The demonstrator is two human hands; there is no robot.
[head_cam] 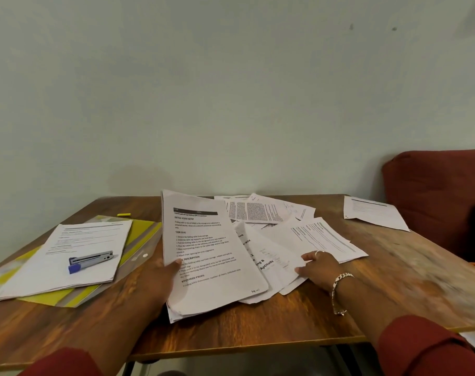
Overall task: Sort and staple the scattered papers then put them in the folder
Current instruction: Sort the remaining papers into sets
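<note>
The left hand point(164, 272) grips a sheaf of printed pages point(203, 256) by its left edge, thumb on the top sheet and the other fingers hidden beneath, so the sheaf tilts up off the wooden worktop point(258, 329) with its lower corner just above the wood. The right hand point(319, 265) lies on the loose papers point(298, 240) fanned across the middle of the worktop, its fingers slightly curled over the near sheets; whether they pinch a page or only press on it cannot be told. More printed sheets point(258, 210) sit behind that fan, and a single page point(372, 211) lies well apart near the far right edge. At the left, a finished-looking stack point(68, 253) rests on the yellow and clear folder point(141, 240), with the stapler point(91, 260) lying on top of it. The chief risk, as I judge it, is the one-sided grip: held by one edge only, the sheaf could splay or shed its lower pages, mixing them back into the unsorted fan. Drawing a sheet from under the overlapping papers could drag its neighbours along or crease them. The lone page on the right could easily be forgotten, or slip off the edge. The stapler would need lifting off before that stack or the folder can be moved.
</note>
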